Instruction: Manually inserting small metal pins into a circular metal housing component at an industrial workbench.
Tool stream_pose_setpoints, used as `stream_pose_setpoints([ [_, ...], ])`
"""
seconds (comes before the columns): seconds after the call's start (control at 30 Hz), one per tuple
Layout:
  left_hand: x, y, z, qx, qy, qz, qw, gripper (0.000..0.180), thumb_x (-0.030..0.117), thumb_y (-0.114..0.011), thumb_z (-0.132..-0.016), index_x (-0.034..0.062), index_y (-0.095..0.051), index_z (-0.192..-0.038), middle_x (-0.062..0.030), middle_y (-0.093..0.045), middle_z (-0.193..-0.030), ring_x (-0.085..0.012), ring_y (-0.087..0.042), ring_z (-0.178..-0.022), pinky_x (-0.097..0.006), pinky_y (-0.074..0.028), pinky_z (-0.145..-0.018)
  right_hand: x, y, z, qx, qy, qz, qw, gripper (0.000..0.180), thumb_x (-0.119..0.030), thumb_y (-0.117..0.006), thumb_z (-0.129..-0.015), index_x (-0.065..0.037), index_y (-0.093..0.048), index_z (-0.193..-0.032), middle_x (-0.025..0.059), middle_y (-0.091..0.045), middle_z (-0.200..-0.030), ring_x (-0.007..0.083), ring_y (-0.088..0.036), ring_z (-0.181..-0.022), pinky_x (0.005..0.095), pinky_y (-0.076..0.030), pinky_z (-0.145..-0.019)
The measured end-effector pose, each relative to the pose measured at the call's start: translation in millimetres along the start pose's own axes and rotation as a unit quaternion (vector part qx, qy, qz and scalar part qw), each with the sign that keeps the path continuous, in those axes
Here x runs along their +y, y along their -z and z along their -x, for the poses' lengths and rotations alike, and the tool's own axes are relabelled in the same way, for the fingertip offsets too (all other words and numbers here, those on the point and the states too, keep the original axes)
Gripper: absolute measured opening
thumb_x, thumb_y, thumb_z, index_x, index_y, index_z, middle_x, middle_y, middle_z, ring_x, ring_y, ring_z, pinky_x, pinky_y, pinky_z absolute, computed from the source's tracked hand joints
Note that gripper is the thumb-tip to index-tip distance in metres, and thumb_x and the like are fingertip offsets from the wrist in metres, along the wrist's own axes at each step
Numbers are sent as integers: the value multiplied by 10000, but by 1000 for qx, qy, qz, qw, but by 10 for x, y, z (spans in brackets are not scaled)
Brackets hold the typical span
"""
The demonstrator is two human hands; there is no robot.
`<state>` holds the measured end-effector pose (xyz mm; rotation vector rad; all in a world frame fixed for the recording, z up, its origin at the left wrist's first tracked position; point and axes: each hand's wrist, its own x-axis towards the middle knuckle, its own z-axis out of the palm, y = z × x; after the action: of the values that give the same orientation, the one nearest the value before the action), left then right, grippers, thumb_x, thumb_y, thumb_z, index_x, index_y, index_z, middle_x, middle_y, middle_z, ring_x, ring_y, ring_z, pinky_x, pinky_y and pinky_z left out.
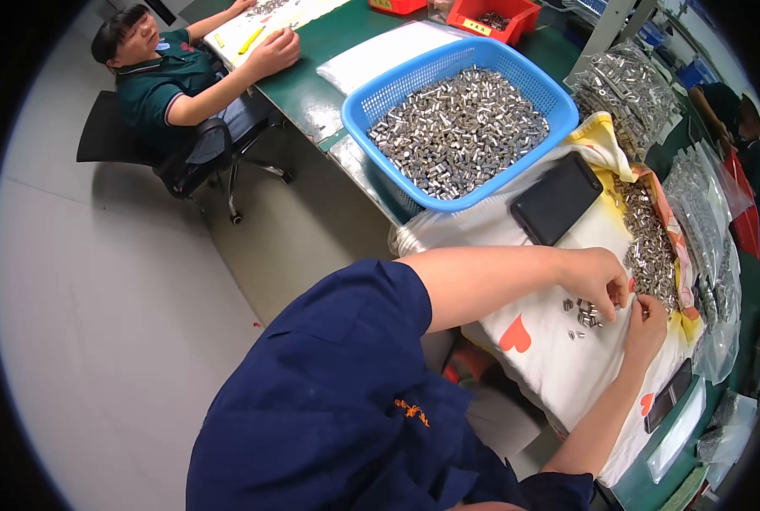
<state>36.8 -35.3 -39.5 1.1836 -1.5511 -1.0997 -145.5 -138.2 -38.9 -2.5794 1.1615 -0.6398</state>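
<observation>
My left hand (599,277) hovers over a white cloth (559,358) with red hearts, its fingers bent together; what they pinch is too small to make out. My right hand (646,329) is close beside it, thumb and fingers also drawn together, their content hidden. Beneath and beside my left hand lies a small group of short silvery metal cylinders (588,314). Beyond both hands, a long heap of the same kind of metal pieces (650,243) rests in a fold of the patterned cloth.
A blue perforated basket (356,111) full of metal cylinders stands on the green table. Nearby lie a black phone (556,198) and a second phone (668,396). Clear bags of metal parts (623,94) line the far side. A co-worker (163,85) sits at upper left; red bins (508,19) stand behind.
</observation>
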Motion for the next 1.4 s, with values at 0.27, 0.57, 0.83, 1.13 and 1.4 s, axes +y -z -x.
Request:
stream_pose_setpoints([
  [0.27, 19, 27, -16, 37, 61, 146, 987, 270, 161, -713, -671, 33, -634, -896, -24, -622, -782, -73, -570, -714, -206, -457, -636, -89, 94, 47, -9, -2, -2, 1000, 87, -37, -607, -710, 1, -580, -784, 112, -562, -747, 235, -539, -683, 321, -428, -619],
  [0.57, -33, -42, -39, 58, 19, 73, 996, 298, 146, -719, -674, 27, -625, -930, -15, -609, -812, -63, -548, -731, -204, -452, -677, -63, 66, 32, 6, -13, 5, 1000, 80, -66, -609, -697, -13, -571, -744, 131, -560, -729, 272, -542, -676, 353, -421, -623],
  [0.83, -6, -27, -67, 66, 45, 167, 983, 293, 121, -704, -676, 22, -627, -941, -10, -589, -798, -64, -538, -735, -201, -448, -638, 56, 109, 32, -22, 3, 27, 999, 87, -77, -599, -705, -8, -577, -752, 126, -561, -724, 276, -537, -681, 356, -420, -631],
  [1.13, -25, -13, -20, 53, 87, 266, 959, 231, 127, -655, -728, 40, -628, -940, -7, -620, -789, -57, -564, -678, -200, -451, -581, -30, 54, 31, 2, -39, 14, 999, 78, -48, -581, -742, -4, -578, -806, 81, -561, -738, 185, -529, -669, 285, -423, -632],
  [1.4, -33, -25, -69, 91, 72, 287, 951, 254, 96, -667, -719, 11, -612, -952, -20, -620, -791, -75, -575, -703, -203, -467, -618, -10, -5, 87, -12, -58, -412, 909, 60, -8, -545, -810, -10, -539, -870, -5, -526, -809, 52, -477, -722, 173, -388, -648],
])
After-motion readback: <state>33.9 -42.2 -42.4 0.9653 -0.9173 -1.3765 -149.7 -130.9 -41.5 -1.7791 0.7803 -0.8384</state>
